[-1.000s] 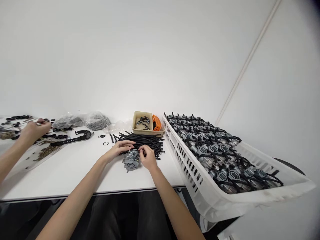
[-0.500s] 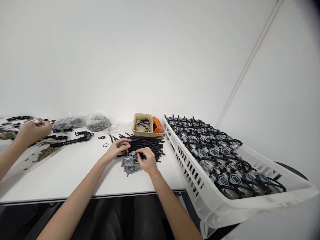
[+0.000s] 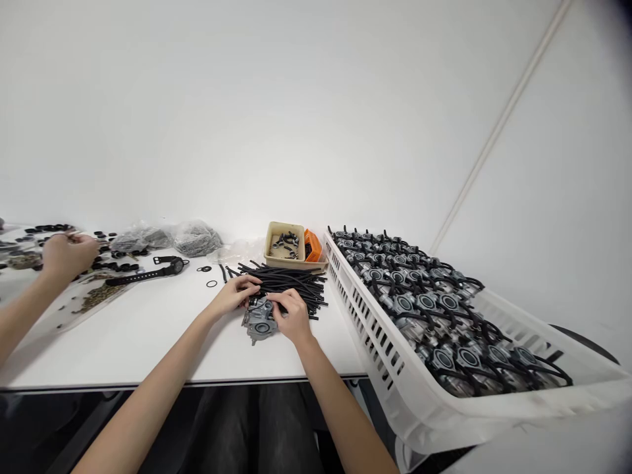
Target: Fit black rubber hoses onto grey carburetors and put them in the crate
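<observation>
A grey metal carburetor (image 3: 261, 328) lies on the white table in front of me, its round bore facing me. My left hand (image 3: 233, 296) is at its upper left, fingers bent and drawn together over the near ends of the black hoses; what sits between them is hidden. On the other side, my right hand (image 3: 292, 316) pinches at the carburetor's upper right edge with thumb and forefinger. Right behind both hands lies a pile of short black rubber hoses (image 3: 291, 280).
A white crate (image 3: 368, 349) holding rows of carburetors with hoses stands at right. Behind the hoses are a beige tray (image 3: 270, 240) and an orange basket (image 3: 313, 247). Leftward lie a black watch (image 3: 143, 275), bagged parts (image 3: 196, 238), brass pieces (image 3: 96, 297) and another person's hand (image 3: 69, 255).
My left hand has closed in slightly toward the carburetor's top. My right hand keeps its pinch. The other person's hand has shifted a little, and the whole view has moved slightly.
</observation>
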Tool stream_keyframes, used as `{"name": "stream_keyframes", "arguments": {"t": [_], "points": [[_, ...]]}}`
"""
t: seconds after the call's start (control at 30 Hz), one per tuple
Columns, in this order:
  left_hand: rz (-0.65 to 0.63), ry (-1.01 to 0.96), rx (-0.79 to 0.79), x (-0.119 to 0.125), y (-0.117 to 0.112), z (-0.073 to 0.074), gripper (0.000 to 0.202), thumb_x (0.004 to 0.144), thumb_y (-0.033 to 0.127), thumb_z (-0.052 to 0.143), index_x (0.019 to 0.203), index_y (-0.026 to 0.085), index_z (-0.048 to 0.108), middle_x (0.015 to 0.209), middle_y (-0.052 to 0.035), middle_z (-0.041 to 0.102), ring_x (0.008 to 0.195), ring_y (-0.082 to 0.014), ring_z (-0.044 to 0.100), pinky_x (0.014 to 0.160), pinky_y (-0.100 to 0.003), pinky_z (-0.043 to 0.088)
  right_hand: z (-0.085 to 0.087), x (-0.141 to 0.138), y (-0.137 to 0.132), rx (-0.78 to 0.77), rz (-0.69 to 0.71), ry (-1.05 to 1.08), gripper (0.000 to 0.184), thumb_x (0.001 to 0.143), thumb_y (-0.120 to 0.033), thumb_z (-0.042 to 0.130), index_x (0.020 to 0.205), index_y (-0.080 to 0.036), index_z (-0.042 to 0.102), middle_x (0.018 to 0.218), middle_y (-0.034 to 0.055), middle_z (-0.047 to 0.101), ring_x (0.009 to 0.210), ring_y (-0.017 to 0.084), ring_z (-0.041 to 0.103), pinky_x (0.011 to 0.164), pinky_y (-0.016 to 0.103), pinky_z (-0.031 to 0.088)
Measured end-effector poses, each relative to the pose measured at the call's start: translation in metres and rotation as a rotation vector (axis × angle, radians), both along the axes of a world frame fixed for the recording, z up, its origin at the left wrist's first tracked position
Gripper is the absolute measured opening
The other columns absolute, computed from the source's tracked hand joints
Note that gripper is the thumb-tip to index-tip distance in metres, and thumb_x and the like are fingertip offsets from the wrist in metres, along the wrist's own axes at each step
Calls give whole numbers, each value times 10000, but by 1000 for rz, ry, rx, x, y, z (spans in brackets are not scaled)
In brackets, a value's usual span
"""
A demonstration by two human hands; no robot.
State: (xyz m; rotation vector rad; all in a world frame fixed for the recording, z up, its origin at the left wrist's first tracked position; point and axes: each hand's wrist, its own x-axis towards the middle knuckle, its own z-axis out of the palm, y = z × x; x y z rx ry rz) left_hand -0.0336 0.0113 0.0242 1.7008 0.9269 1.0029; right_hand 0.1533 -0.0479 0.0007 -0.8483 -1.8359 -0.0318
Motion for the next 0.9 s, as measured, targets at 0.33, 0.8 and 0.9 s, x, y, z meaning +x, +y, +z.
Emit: {"name": "stream_keyframes", "arguments": {"t": [0.33, 0.8, 0.9], "points": [[-44, 79, 2, 2, 3, -5, 393, 743, 531, 565, 856, 159, 626, 670, 2, 582, 466, -102, 507, 430, -215, 358, 1, 0, 1, -63, -115, -4, 235, 804, -80, 442, 864, -194, 638, 831, 48, 663, 812, 189, 559, 764, 317, 459], [-106, 168, 125, 4, -5, -1, 423, 710, 561, 585, 648, 148, 649, 538, 5, 543, 499, -115, 471, 462, -220, 366, -2, 0, 1, -154, -160, -11, 181, 738, -65, 431, 785, -206, 535, 744, 20, 572, 746, 174, 542, 682, 264, 433], [-103, 163, 125, 4, -6, -2, 400, 671, 545, 633, 665, 146, 656, 536, 3, 548, 495, -111, 458, 462, -221, 355, -2, 1, 1, -132, -159, -21, 179, 707, -47, 427, 713, -210, 501, 688, 9, 547, 703, 169, 528, 658, 259, 416]]}}
